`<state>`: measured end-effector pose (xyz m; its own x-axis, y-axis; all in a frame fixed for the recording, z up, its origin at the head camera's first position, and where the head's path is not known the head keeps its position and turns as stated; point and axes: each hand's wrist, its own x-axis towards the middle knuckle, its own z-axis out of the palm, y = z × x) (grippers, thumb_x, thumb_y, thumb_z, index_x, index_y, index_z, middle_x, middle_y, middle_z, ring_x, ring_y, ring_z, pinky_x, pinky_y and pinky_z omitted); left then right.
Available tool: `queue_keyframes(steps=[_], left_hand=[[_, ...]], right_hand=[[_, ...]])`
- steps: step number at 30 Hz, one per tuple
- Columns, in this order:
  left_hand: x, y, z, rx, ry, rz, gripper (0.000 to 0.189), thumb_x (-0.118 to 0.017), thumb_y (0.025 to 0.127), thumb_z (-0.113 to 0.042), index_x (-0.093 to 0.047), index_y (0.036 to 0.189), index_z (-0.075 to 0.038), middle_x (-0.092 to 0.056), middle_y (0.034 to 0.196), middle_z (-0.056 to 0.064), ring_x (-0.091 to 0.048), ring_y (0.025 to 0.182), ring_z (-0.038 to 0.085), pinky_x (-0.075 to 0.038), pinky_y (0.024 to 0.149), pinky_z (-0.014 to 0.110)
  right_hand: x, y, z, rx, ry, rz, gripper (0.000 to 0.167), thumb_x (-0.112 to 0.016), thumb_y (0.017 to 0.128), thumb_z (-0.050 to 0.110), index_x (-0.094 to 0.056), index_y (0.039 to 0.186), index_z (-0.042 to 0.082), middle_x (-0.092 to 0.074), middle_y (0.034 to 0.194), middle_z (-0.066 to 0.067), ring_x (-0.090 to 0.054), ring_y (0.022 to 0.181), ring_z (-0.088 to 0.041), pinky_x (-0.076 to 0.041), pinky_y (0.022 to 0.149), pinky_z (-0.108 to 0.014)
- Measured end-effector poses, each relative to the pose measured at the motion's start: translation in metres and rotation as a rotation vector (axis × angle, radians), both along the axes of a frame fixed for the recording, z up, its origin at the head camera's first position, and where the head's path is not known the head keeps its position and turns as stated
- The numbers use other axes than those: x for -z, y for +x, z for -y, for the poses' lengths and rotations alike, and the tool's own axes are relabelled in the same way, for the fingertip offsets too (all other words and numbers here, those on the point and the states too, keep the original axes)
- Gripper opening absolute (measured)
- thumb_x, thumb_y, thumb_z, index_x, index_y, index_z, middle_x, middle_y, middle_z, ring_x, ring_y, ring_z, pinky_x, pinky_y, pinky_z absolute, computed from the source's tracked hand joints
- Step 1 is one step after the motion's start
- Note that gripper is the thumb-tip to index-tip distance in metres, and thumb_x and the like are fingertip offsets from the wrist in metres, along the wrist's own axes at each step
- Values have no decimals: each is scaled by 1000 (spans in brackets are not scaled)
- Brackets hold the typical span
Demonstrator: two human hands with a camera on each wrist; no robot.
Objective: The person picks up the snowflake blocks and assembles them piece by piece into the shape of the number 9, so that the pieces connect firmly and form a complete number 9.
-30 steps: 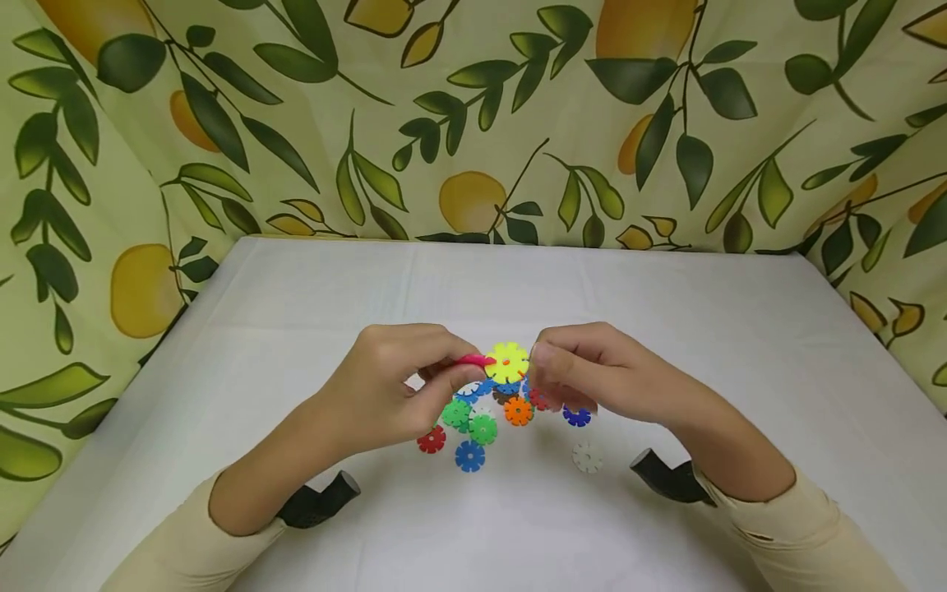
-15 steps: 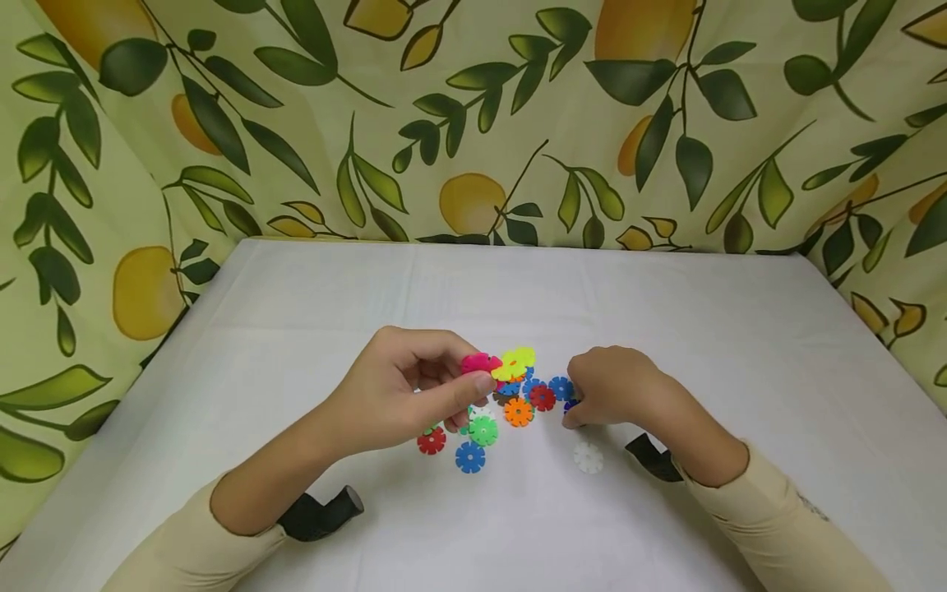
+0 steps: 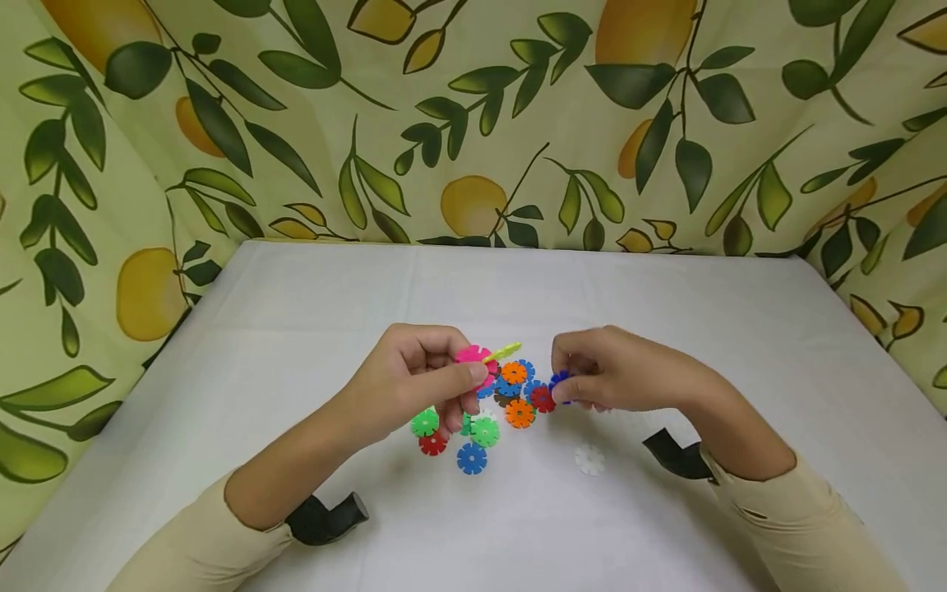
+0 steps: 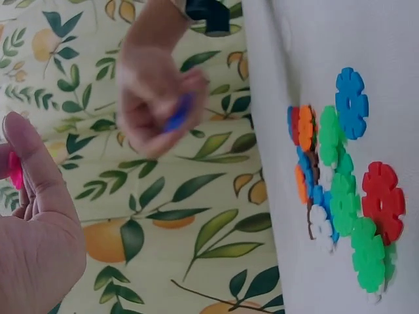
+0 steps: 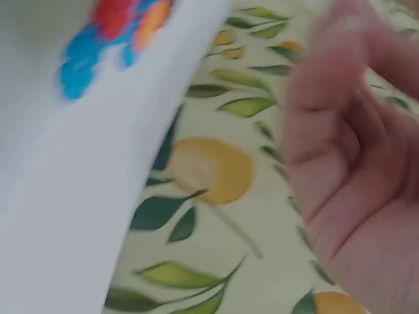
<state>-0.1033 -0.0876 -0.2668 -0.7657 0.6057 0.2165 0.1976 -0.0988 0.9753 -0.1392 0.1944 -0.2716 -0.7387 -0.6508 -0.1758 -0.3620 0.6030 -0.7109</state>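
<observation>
Between thumb and fingers, my left hand [image 3: 414, 378] pinches a pink notched disc [image 3: 473, 355], joined to a yellow notched disc [image 3: 503, 353] that shows nearly edge-on. To the right, my right hand [image 3: 621, 370] pinches a dark blue notched disc [image 3: 561, 385] above the table. That blue disc also shows in the fingers in the left wrist view, blurred. In the right wrist view the curled right hand [image 5: 353, 150] hides what it holds. A loose pile below the hands includes an orange disc [image 3: 520, 413], a red disc [image 3: 542, 400] and a green disc [image 3: 484, 432].
A light blue disc [image 3: 471, 458] lies in front of the pile, and a white disc [image 3: 590, 460] lies apart at the right. The white-covered table [image 3: 333, 288] meets a leaf-and-fruit patterned curtain [image 3: 473, 123] at its back edge. Black wrist mounts [image 3: 325, 518] jut out under both forearms.
My right hand left the yellow disc, reached down to the right side of the pile and lifted the dark blue disc. The left hand turned the pink and yellow pair so the yellow stands edge-on.
</observation>
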Motion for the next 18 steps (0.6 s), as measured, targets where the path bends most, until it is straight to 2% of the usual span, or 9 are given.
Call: queue_keyframes(steps=[2, 3, 6, 8, 12, 18], left_hand=[[2, 0, 0, 12, 8, 23, 18, -60, 97, -5, -59, 81, 5, -64, 69, 19, -61, 52, 20, -56, 52, 31], [3, -1, 0, 22, 17, 27, 20, -59, 97, -5, -58, 79, 5, -63, 69, 20, -61, 51, 19, -56, 51, 31], [5, -1, -3, 52, 40, 36, 23, -56, 98, -6, -56, 78, 5, -63, 67, 18, -60, 51, 19, -55, 50, 31], [6, 0, -4, 70, 49, 43, 23, -54, 98, -6, -56, 77, 5, -62, 67, 18, -60, 50, 19, -54, 49, 31], [8, 1, -6, 136, 75, 32, 23, -53, 98, -5, -57, 78, 7, -61, 66, 22, -61, 49, 18, -54, 46, 33], [8, 3, -7, 206, 95, 4, 18, -56, 97, -1, -58, 83, 9, -62, 66, 24, -60, 47, 19, -53, 43, 35]], right_hand=[[-10, 5, -2, 18, -210, -32, 6, -65, 96, 3, -63, 101, 6, -58, 74, -5, -56, 61, -21, -51, 54, -29], [-14, 8, -3, 24, -302, -54, 10, -61, 98, 0, -64, 107, 4, -57, 76, -7, -55, 63, -23, -52, 54, -30], [-25, 19, -3, 45, -486, -62, 22, -50, 103, -2, -58, 122, 3, -52, 79, -12, -54, 67, -26, -52, 56, -30], [-28, 26, -1, 31, -571, -8, 22, -46, 104, -2, -53, 125, 2, -50, 78, -13, -52, 66, -25, -50, 54, -31], [-26, 34, 6, -14, -677, 101, 17, -47, 104, -3, -47, 121, -1, -55, 76, -10, -50, 62, -24, -45, 48, -32], [-21, 37, 14, -71, -705, 108, 15, -50, 102, -5, -50, 116, -7, -61, 78, -9, -48, 58, -23, -42, 42, -33]])
